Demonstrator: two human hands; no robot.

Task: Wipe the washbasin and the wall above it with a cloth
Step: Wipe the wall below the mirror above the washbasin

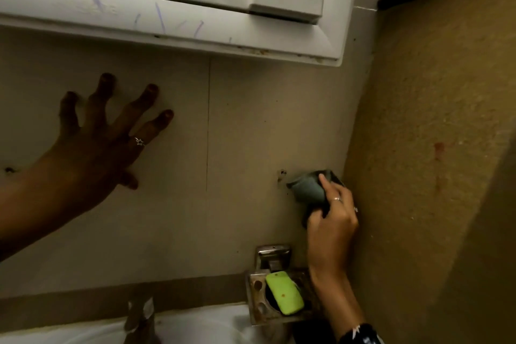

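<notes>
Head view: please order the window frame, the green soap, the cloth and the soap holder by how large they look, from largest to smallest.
1. window frame, by far the largest.
2. soap holder.
3. cloth and green soap: they look alike in size, and the right hand covers part of the cloth, so I do not rank them.

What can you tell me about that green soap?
The soap is a bright lime-green bar with rounded corners and a few small brown specks on top. It lies flat and slanted in a worn, rusty-looking metal soap dish fixed to the wall just above the washbasin. Nothing else touches it; the right hand is higher up.
</notes>
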